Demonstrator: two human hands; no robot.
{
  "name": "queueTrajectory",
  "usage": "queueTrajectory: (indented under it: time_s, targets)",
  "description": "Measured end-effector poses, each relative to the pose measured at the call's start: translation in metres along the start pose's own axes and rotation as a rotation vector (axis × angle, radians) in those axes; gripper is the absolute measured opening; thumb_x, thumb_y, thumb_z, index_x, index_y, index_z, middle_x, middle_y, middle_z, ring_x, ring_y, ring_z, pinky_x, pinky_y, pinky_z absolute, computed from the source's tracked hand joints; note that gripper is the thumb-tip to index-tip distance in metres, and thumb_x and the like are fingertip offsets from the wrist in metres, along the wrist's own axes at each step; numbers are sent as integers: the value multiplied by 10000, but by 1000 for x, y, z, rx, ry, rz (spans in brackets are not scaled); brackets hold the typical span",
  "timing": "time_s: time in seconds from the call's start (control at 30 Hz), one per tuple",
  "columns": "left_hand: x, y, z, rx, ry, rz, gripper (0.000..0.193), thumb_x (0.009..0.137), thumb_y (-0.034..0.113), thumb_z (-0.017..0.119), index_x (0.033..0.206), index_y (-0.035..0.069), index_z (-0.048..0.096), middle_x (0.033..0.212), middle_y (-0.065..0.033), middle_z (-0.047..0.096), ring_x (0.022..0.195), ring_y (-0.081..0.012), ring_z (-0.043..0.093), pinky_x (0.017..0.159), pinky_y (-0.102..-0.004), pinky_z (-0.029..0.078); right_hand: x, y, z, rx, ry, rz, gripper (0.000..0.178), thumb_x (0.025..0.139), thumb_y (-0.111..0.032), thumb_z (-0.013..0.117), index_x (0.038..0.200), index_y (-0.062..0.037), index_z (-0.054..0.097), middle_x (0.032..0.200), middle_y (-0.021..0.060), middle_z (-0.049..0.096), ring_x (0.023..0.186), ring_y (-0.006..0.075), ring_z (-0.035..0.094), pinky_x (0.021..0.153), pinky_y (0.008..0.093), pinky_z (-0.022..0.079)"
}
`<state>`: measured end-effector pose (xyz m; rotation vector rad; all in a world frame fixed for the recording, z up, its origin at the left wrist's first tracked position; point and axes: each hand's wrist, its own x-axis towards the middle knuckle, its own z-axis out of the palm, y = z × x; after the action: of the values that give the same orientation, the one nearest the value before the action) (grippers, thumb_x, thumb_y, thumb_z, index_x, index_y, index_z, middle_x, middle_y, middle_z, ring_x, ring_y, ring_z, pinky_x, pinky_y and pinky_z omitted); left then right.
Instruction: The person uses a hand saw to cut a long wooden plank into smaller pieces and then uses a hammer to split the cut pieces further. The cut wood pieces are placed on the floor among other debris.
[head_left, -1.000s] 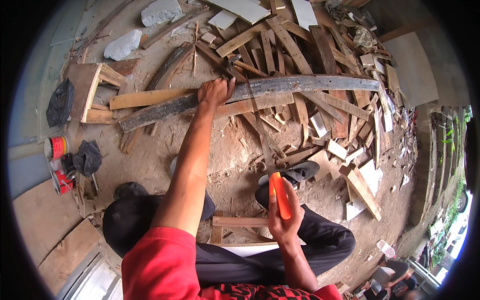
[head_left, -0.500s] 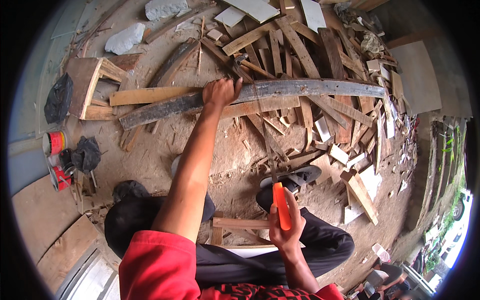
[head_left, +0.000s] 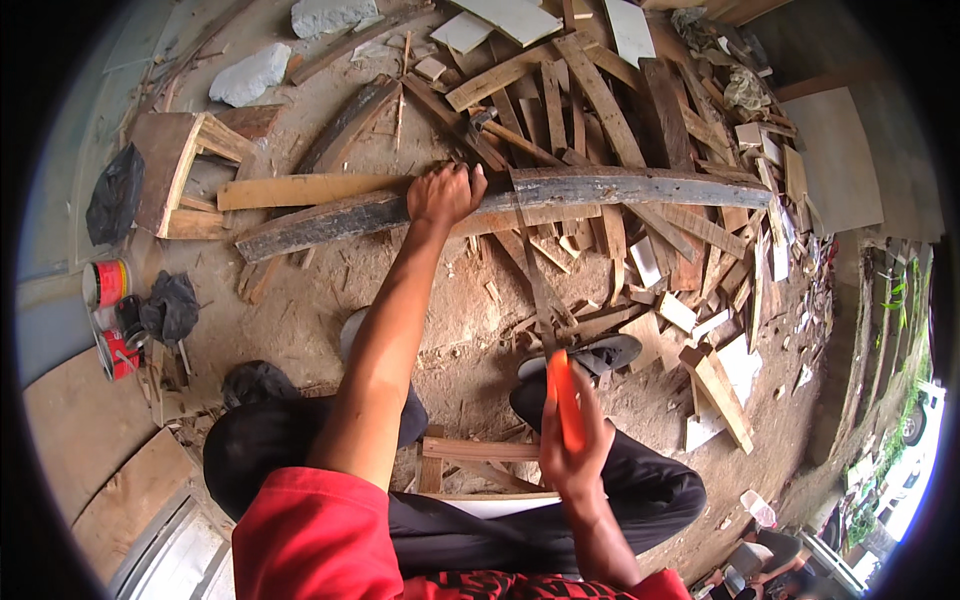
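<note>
A long, weathered grey wooden beam (head_left: 640, 187) lies across the scene over other pieces of wood. My left hand (head_left: 447, 193) is closed over it left of centre, fingers wrapped round the far edge. In my right hand (head_left: 580, 437) is the orange handle of a handsaw (head_left: 538, 290), fingers around the grip. Its thin blade runs forward to the beam, just right of my left hand. Where it meets the wood, the beam's top face shows a break line. The blade's far end is hard to make out.
Scrap boards (head_left: 600, 100) pile up beyond and right of the beam. A wooden box frame (head_left: 168, 175) and paint cans (head_left: 112, 285) stand at left. My sandalled foot (head_left: 605, 352) is near the blade; a low wooden stool (head_left: 480, 448) is between my legs. Another person (head_left: 775, 555) is at lower right.
My right hand and the saw handle have moved slightly forward, and the handle has turned a little. The break line in the beam shows more plainly. My left hand stays on the beam.
</note>
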<state>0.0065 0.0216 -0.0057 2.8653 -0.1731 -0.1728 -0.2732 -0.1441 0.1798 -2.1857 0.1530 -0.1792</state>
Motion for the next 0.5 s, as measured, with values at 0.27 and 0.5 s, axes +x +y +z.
queueTrajectory:
  time_s: [0.27,0.5]
  targets:
    - [0,-1,-1,-90,16,-82,498,949,368,340,925,77,743,1030,-191,711,891,-384,699,776,-479,559,20,8,31,39,-42,77,502,896,-35,647,1362,39,477,1067,268,687,975,354,704,767,338,570]
    - [-2,-6,6,-50,162,-90,518,944,369,342,816,64,741,922,-187,723,852,-390,702,809,-484,550,29,14,25,149,-84,122,463,895,-32,641,1332,47,510,936,265,688,876,345,725,696,335,557]
